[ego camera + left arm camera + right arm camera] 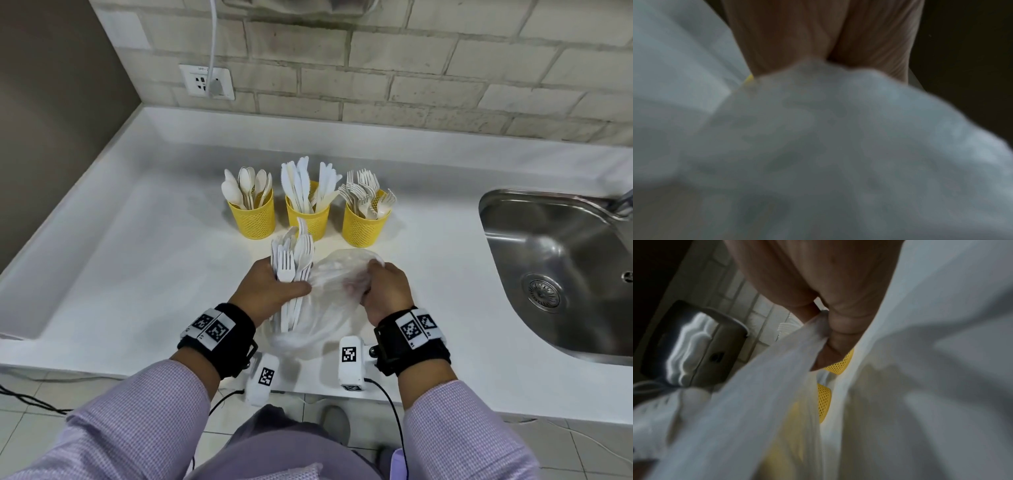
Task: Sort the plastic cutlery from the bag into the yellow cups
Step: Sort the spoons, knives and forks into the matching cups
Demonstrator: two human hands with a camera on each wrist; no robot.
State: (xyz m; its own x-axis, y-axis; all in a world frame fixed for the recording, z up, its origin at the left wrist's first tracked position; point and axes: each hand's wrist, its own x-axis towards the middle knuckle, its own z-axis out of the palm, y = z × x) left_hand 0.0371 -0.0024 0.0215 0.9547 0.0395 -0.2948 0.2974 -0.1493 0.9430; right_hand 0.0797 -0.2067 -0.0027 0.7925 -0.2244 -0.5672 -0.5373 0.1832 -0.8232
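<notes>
Your left hand point(270, 286) fingers clamp the cutlery bunch point(291, 274), right hand point(385, 291) fingers pinch the bag point(329, 274) before the yellow cups point(363, 226)

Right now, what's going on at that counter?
A person is sorting plastic cutlery on a white counter. The left hand grips a bunch of forks and spoons, while the right hand pinches the clear plastic bag that lies on the counter. Behind stand three yellow cups: spoons in the left cup, knives in the middle cup, forks in the right cup. The bunch in hand is not yet sorted. A sink lies to the right.
</notes>
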